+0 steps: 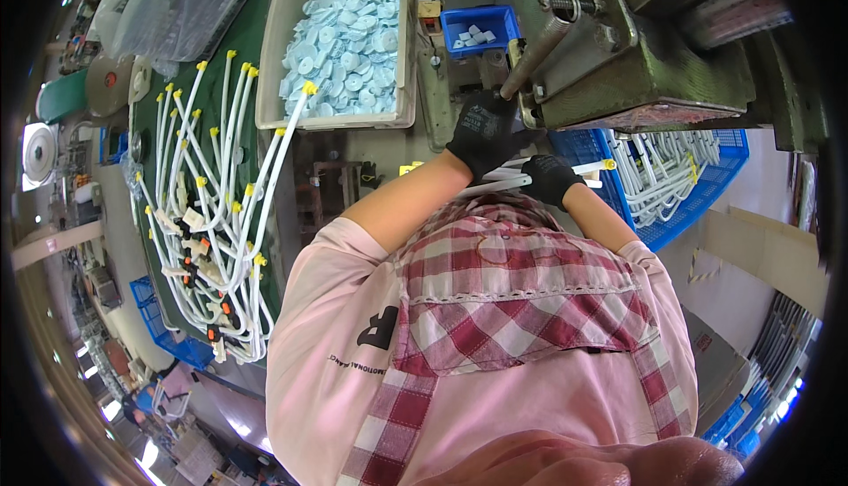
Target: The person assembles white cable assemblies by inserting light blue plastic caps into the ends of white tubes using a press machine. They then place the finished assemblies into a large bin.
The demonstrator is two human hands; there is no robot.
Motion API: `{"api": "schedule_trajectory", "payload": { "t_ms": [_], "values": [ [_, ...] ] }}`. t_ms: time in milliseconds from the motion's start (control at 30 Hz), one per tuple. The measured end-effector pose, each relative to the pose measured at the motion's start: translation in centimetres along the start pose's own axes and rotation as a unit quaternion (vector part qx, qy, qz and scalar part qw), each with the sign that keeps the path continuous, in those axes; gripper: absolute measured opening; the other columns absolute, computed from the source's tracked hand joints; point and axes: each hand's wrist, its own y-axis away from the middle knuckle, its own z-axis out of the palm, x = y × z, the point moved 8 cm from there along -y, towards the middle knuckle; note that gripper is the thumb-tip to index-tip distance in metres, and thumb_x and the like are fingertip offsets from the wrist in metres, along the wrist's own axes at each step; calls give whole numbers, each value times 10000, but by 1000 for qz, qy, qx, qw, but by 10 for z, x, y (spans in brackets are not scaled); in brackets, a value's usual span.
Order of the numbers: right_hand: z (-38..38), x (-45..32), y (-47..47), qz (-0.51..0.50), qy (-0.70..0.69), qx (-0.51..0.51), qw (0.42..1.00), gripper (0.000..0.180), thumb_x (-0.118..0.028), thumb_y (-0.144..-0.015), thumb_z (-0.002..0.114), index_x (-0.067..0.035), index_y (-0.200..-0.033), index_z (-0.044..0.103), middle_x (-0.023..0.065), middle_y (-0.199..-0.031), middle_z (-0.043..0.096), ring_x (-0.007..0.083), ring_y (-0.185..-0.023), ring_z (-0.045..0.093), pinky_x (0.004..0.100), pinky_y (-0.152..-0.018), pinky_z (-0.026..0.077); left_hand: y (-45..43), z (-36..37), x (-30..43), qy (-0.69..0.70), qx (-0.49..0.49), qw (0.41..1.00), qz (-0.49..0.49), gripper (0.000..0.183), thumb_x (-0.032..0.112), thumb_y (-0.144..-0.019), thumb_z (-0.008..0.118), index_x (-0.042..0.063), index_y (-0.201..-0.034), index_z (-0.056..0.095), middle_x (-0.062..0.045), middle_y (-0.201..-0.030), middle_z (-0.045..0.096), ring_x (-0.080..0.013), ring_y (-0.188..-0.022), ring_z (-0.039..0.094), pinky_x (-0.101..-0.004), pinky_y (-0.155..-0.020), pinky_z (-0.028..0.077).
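Observation:
My left hand [487, 125], in a black work glove, is at the front of a green-painted press machine [636, 89], just below its spring-wrapped metal rod [540, 55]. Its fingers are partly hidden, so what it holds is unclear. Close to my waist, my right hand [550, 176], also gloved in black, is closed around a white tube [498, 185]. A yellow-capped tube end [606, 165] sticks out to the right of that hand. Between the hands and my checked apron [517, 254], the white tubing is partly covered by the gloves.
A plastic bin [407, 89] holds many pale blue discs [348, 42]. A small blue tray [480, 12] contains several white pieces. Yellow-capped white tubes [228, 221] are piled on the green table [149, 175] at left. More tubes fill a blue crate [732, 155] at right.

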Motion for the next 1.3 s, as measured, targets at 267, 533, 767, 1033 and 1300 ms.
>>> {"api": "schedule_trajectory", "payload": {
  "t_ms": [267, 533, 767, 1033, 1300],
  "values": [
    [-19, -13, 12, 5, -28, 28, 999, 220, -306, -762, 675, -118, -868, 714, 157, -907, 685, 370, -889, 646, 454, -800, 518, 21, 27, -29, 61, -33, 993, -96, 515, 376, -821, 697, 15, -1165, 571, -201, -956, 654, -402, -884, 635, -466, -774, 506],
    [-37, -22, 9, -4, -30, 50, 998, 295, -280, -732, 704, -113, -975, 687, 157, -969, 680, 356, -927, 645, 447, -821, 516, 32, -10, -26, 109, -61, 968, -218, 546, 360, -751, 775, 48, -1142, 557, -179, -1005, 619, -370, -928, 595, -450, -801, 474],
    [-98, -60, 13, -65, 64, 169, 981, 260, -277, -717, 702, -120, -925, 687, 136, -946, 673, 322, -924, 655, 445, -806, 508, 62, 4, 12, -15, -252, 967, -15, 324, 183, -745, 703, 79, -1037, 608, -141, -1007, 605, -335, -978, 581, -467, -832, 473],
    [-160, -51, 57, -24, 106, 428, 897, 312, -317, -752, 697, -124, -997, 694, 108, -978, 682, 317, -958, 625, 442, -866, 474, 16, -65, -11, 68, -61, 996, -1, 408, 154, -787, 743, 43, -1103, 510, -147, -957, 572, -332, -826, 585, -415, -783, 491],
    [-155, -24, 55, 19, 110, 486, 867, 364, -329, -814, 691, -125, -1115, 678, 98, -1108, 668, 325, -1069, 593, 450, -942, 453, -9, -61, -50, 128, -88, 976, -156, 337, 205, -850, 640, 34, -1119, 528, -215, -1031, 591, -403, -936, 592, -479, -806, 474]
  ]
}}
